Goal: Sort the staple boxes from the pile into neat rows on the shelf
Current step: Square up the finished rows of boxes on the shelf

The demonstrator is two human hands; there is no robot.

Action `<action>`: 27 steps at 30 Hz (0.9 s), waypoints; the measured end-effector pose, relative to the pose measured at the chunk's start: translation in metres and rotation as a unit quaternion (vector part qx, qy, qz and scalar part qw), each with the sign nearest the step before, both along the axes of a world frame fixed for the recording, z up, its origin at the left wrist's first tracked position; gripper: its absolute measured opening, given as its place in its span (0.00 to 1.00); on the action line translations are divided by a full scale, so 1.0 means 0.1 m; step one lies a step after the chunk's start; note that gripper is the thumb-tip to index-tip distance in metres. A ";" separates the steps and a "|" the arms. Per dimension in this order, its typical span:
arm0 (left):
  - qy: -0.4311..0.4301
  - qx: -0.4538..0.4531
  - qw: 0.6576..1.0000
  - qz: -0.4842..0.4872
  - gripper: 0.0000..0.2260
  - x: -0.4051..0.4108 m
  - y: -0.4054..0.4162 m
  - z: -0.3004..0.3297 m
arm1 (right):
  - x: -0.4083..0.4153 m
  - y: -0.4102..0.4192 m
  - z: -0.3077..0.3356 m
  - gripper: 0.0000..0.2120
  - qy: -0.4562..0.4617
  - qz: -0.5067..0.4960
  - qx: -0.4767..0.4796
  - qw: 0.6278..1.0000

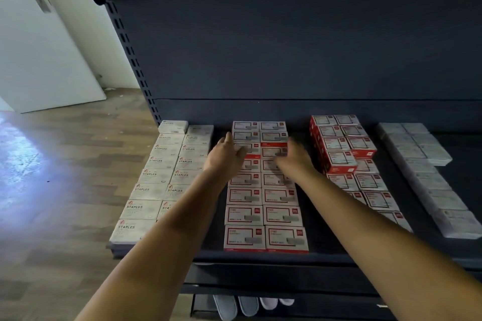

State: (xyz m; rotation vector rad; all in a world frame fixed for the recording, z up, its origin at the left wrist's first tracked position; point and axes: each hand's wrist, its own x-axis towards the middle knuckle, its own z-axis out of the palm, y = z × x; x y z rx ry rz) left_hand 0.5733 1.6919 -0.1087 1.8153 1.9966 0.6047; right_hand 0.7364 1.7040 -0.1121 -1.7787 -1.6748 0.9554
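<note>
Now both hands over red-and-white staple boxes [262, 198], left hand [226, 156] fingers straight, right hand [293, 157] blurred, grip unclear.

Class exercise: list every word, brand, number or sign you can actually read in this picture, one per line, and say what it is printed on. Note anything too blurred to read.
"STAPLES": on the white boxes in the left-hand rows.
Red-and-white boxes in the middle rows: print too blurred to read.
Stacked red boxes to the right: unreadable.
Pale boxes at far right: unreadable.

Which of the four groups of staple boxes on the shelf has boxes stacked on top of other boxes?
The third group from the left, the red-and-white boxes right of the right hand: its far end is stacked higher, showing red sides. The other groups appear to lie flat.
</note>
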 end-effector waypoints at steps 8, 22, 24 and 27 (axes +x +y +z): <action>-0.106 -0.032 0.994 -0.008 0.19 0.00 0.28 -0.05 | 0.00 0.28 0.04 0.28 0.108 0.010 -0.062 0.992; -0.105 -0.026 0.994 -0.011 0.22 0.00 0.24 -0.03 | 0.02 0.28 0.02 0.27 0.139 0.014 -0.079 0.987; -0.125 -0.057 0.990 -0.035 0.24 -0.02 0.20 0.02 | 0.01 0.25 0.04 0.29 0.112 0.029 -0.081 0.990; -0.159 -0.074 0.984 -0.038 0.24 -0.04 0.08 0.06 | -0.02 0.14 0.06 0.31 0.078 0.029 -0.058 0.995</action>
